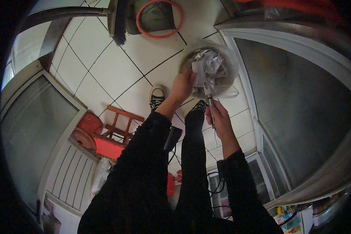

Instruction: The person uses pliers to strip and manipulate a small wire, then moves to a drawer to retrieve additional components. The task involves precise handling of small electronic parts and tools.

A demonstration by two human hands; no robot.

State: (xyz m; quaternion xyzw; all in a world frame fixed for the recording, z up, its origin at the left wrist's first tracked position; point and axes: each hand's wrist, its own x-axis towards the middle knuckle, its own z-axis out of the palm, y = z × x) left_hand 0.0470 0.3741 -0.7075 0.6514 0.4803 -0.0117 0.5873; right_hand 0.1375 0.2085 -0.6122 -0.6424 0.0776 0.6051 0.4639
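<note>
My left hand [185,84] pinches a crumpled white piece of paper or plastic [199,74] over a round bin lined with a clear bag [229,84], which holds crumpled foil and other scraps [213,62]. My right hand [220,117] is closed on a slim metal handle [211,107] just below the bin's rim; its upper end reaches the white piece, and I cannot make out exactly what tool it is. My shoes [157,97] are on the tiled floor beneath my hands.
A broom [119,27], a dark dustpan [160,13] and an orange ring [179,23] lie at the top. Glass-panelled doors [284,109] line the right. At left are another glass panel [43,117], a radiator [68,175], a wooden stool [123,115] and red objects [87,123].
</note>
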